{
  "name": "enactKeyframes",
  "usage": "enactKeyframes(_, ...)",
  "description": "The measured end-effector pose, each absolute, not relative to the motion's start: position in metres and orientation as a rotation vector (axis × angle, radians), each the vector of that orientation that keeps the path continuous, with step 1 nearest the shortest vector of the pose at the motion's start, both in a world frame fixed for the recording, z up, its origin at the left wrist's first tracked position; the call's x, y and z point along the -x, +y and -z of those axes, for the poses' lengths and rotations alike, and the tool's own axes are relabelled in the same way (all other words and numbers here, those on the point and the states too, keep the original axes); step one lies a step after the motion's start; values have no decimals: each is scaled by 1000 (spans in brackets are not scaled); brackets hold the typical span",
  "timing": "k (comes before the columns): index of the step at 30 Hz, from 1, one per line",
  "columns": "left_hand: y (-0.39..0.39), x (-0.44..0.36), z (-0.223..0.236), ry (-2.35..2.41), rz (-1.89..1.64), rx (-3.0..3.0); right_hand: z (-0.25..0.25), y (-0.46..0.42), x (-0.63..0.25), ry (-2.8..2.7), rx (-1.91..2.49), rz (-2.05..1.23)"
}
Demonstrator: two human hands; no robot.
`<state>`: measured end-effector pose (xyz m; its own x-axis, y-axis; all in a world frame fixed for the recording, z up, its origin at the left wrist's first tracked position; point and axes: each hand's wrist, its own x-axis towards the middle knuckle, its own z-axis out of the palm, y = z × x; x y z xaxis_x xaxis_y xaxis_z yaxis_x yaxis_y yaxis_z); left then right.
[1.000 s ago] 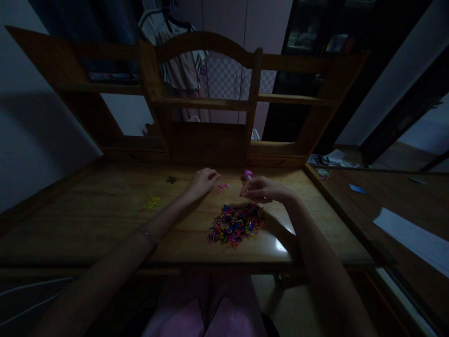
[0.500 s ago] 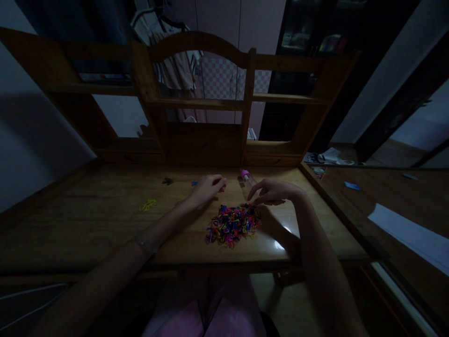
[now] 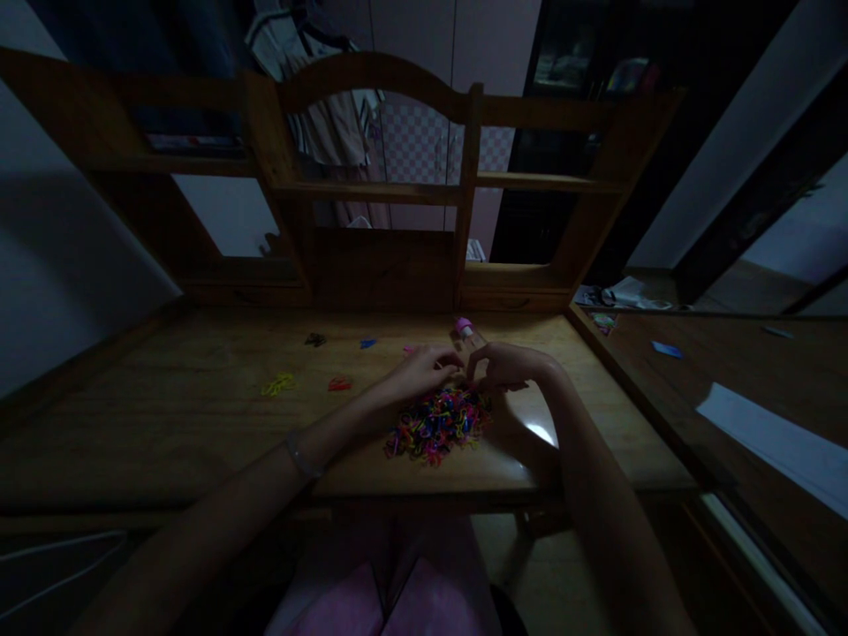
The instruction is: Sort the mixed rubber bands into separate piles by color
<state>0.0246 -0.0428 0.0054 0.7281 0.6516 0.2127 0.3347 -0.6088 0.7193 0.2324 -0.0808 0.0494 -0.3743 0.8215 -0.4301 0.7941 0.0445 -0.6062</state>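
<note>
A heap of small, brightly coloured rubber bands lies on the wooden desk in front of me. Just behind it, my left hand has its fingers drawn together, their tips close to my other hand's. My right hand bends down over the heap's back right edge with thumb and forefinger closed; what is between them is too small and dark to tell. Small separate groups lie to the left: yellow bands, red bands, blue bands and dark bands. A pink bit shows behind my left hand.
A clear bottle with a pink cap lies behind my right hand. Wooden shelving rises along the desk's back. On the right side surface are a white sheet and a blue card.
My left hand has moved right and slightly toward me, from the pink bit to beside my right hand. The red bands now show uncovered. My right hand has shifted slightly left.
</note>
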Motion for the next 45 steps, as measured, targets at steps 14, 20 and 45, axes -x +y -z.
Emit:
enactKeyframes(14,-44,-33,5,553,-489,-2063,-58,-82,-235,-2183,1660,-1374)
enactKeyframes(20,-38,-37,7,439,-335,-2132,-55,-79,-243,-2191,1501,-1483)
enactKeyframes(45,-57,-14,-22,596,-607,-1009,-49,-73,-225,-1868,1060,-1236)
